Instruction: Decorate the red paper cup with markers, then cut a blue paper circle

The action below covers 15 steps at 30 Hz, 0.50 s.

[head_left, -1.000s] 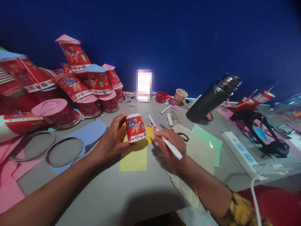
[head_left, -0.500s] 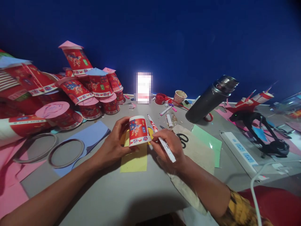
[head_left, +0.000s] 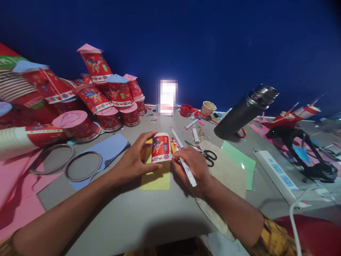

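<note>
My left hand (head_left: pixel 137 156) is closed around a red printed paper cup (head_left: pixel 161 149), thumb along its lower edge and fingers behind it. The cup has a white band with small flowers at the bottom. In my right hand (head_left: pixel 193 165) is a white marker (head_left: pixel 189 174), slanting with its back end towards me. The right fingertips are close to the cup's right edge; whether they touch it I cannot tell. Just beyond them shows another slim white pen (head_left: pixel 176 135). Under the cup lies a yellow paper sheet (head_left: pixel 156 181).
Stacked red cups (head_left: pixel 94 97) with paper tops stand left, near two grey rings (head_left: pixel 83 178) on blue paper (head_left: pixel 117 145). Black-handled scissors (head_left: pixel 211 158) rest on a beige cloth (head_left: pixel 229 174). A dark flask (head_left: pixel 237 115), power strip (head_left: pixel 275 174) and black strap frame (head_left: pixel 317 174) are right.
The view has shifted slightly, so most things sit further right. The cup has turned a little in my left hand. More of the scissors shows beside my right hand.
</note>
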Tool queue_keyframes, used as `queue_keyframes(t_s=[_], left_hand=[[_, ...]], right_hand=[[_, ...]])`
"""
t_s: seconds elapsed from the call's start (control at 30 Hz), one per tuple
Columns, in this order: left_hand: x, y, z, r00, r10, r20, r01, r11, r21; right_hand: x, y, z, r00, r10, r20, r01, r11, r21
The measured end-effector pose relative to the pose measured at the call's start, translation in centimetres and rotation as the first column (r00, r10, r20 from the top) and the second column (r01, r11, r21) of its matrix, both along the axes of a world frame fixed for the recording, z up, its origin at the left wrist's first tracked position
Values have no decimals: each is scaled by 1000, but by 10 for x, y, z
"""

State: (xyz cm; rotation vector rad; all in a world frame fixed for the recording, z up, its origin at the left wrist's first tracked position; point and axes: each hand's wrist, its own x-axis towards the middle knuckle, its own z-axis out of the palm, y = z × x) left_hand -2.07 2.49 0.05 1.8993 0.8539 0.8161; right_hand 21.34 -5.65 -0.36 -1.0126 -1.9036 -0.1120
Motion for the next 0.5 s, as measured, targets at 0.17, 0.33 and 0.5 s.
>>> queue_keyframes(t_s=[0.17, 0.33, 0.5], left_hand=[[1, 2, -4, 987, 155, -30, -139, 944, 298], [0, 6, -9, 987, 144, -70, -99, 894, 436], [0, 6, -11, 987, 121, -107, -61, 890, 451]], right_hand=[[1, -8, 8, 995, 67, -76, -66, 998, 14], [-4, -14, 17, 984, 168, -61, -169, 986, -8], [-9, -12, 14, 978, 187, -87, -188, 982, -4]])
